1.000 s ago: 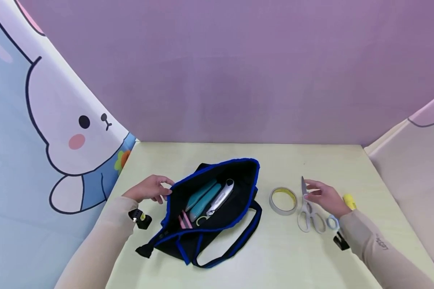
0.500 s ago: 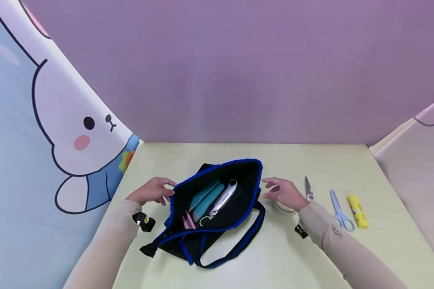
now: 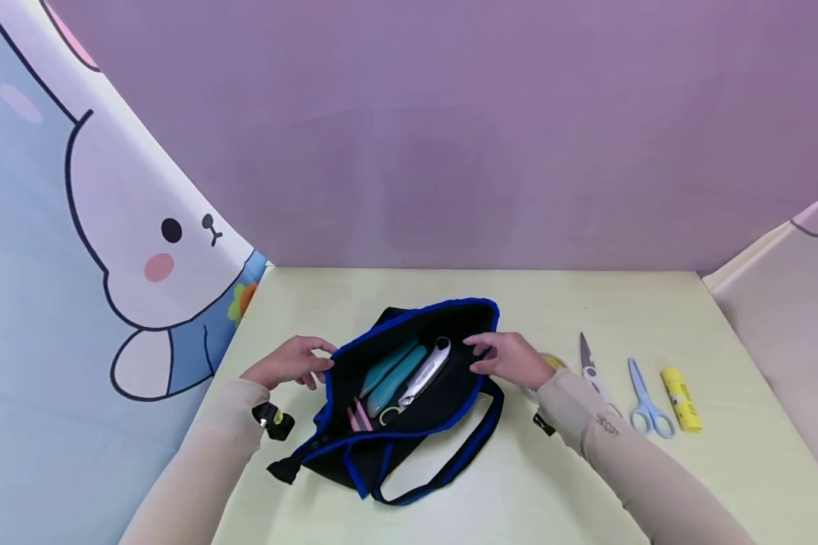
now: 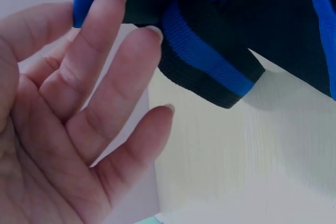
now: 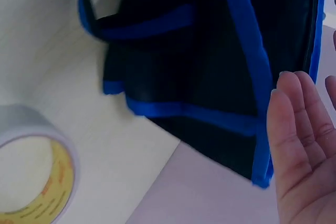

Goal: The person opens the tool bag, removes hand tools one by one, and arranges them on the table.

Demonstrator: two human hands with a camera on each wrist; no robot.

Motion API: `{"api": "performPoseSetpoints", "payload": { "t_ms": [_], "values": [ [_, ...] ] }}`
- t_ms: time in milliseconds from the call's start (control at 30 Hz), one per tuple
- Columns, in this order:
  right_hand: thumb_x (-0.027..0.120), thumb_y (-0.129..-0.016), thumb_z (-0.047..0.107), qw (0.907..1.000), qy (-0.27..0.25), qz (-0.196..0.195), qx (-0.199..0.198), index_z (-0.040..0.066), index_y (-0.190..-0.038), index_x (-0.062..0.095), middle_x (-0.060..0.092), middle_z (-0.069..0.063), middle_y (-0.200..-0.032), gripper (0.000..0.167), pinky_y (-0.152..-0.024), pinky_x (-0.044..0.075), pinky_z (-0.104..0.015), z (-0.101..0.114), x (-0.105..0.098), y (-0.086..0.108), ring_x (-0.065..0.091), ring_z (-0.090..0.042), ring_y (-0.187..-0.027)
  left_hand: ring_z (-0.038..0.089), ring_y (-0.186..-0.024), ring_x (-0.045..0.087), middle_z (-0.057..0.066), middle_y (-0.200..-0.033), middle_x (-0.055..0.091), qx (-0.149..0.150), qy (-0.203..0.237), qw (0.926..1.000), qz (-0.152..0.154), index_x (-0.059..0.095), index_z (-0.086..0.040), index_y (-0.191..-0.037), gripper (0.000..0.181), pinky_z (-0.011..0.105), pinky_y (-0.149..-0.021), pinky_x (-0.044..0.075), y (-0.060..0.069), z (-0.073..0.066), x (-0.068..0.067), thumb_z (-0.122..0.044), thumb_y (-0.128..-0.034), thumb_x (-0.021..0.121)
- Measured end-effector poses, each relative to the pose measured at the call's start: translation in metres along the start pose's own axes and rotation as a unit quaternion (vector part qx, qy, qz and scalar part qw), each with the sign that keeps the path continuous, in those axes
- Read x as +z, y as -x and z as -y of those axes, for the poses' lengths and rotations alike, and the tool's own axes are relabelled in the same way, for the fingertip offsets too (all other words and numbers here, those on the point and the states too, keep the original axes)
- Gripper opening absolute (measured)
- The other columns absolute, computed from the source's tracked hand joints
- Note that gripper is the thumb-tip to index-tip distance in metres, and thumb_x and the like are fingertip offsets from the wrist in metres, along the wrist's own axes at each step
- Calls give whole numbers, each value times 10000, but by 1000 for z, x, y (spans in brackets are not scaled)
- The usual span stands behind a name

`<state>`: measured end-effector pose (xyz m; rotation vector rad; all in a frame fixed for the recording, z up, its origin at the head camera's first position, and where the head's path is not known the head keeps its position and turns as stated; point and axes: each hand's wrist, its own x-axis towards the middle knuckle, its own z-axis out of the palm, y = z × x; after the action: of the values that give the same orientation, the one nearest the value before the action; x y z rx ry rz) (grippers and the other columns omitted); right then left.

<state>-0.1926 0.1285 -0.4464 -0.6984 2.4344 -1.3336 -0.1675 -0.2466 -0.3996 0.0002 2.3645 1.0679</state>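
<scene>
With our left hand (image 3: pixel 289 363) we pinch the left rim of the black bag (image 3: pixel 444 395), which sits open-mouthed on the desk (image 3: pixel 354 289); our right hand (image 3: pixel 507 359) is at the opposite rim — fingers loosely extended — near the tape roll (image 5: pixel 62 177).

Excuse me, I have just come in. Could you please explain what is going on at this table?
A person is handling a black bag with blue edging, which stands open on the table. The left grip pinches one side of its rim; the right grip is at the opposite side, fingers extended. Inside lie teal tools, a silver tool and something pink. Outside the bag are a tape roll, larger scissors, small blue scissors and a yellow stick.
</scene>
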Motion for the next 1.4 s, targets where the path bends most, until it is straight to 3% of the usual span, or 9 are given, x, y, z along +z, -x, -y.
{"api": "performPoseSetpoints", "payload": {
  "t_ms": [233,433,600,933,1100,1300,1400],
  "values": [
    [704,-830,2,9989,147,114,-425,-64,-1179,629,652,-159,-1016,364,-697,523,-282,14,19,-21,631,-223,-822,257,-653,657,73,-784,677,218,-41,9995,212,540,48,-1246,401,357,-657,541,3,0,-2,-184,-924,593],
    [705,-831,17,9979,260,282,-521,-38,-1188,639,638,-163,-1058,367,-760,516,-316,24,29,-38,619,-307,-923,233,-650,654,80,-794,687,132,-82,9997,178,547,34,-1237,397,337,-642,522,5,-1,-2,-180,-909,610],
    [689,-844,12,9971,116,672,-351,-48,-1240,598,617,-207,-1129,411,-816,515,-347,22,37,-53,602,-368,-1009,219,-655,655,64,-798,689,71,-103,9998,170,546,29,-1239,394,339,-652,522,3,-1,-2,-165,-902,611],
    [738,-788,-14,9858,-188,1584,-526,-13,-1258,601,594,-203,-1207,490,-912,469,-402,9,52,-70,533,-402,-1107,229,-670,657,47,-821,673,105,-97,9997,200,542,30,-1248,390,336,-646,513,5,-1,-3,-141,-903,609],
    [749,-782,3,9879,562,1320,-597,9,-1216,638,611,-167,-1194,448,-922,460,-378,0,55,-70,561,-320,-1082,273,-684,664,54,-793,674,210,-52,9994,267,532,32,-1256,393,334,-642,514,3,-2,-3,-158,-919,598],
    [723,-786,-4,9731,1756,1102,-1008,9,-1154,671,634,-150,-1104,372,-894,469,-336,-6,62,-64,590,-277,-1007,284,-691,665,62,-784,664,201,-50,9993,305,533,32,-1240,384,346,-649,523,1,0,-1,-168,-918,594],
    [706,-789,-21,9681,2036,917,-1135,7,-1139,679,643,-151,-1083,352,-907,467,-353,-7,66,-62,597,-289,-1013,237,-672,659,81,-788,661,148,-38,9995,292,536,34,-1225,367,367,-661,523,1,2,-1,-157,-917,594]
  ]
}}
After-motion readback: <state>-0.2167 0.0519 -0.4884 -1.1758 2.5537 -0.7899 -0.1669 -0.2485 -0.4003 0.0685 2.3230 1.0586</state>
